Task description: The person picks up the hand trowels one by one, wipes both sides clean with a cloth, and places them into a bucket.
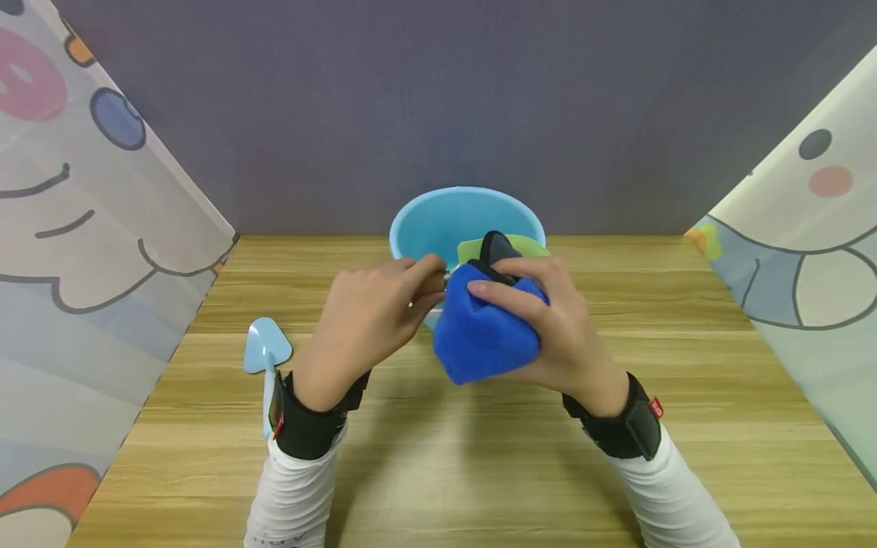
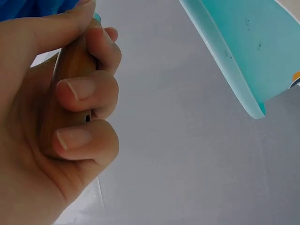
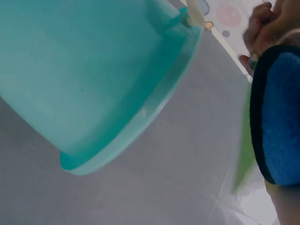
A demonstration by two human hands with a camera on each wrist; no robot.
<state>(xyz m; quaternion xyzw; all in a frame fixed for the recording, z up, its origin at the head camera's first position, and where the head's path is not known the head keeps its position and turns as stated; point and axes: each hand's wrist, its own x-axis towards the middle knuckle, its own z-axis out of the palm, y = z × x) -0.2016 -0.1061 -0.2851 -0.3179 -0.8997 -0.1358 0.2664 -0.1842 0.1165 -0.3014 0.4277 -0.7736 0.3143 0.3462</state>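
Note:
My left hand grips a brown wooden handle, its fingers curled round it in the left wrist view. In my right hand is a blue plush cloth with black edging, bunched between thumb and fingers. Behind the cloth shows a flat green blade, partly hidden; it looks like the end of the handled tool. The right wrist view has the cloth at the right, beside the blurred green blade. Both hands are close together, in front of a light blue bucket.
The bucket stands at the back of the wooden table, against a grey wall. A small light blue toy shovel lies to the left, partly behind my left wrist. Cartoon-printed panels flank both sides.

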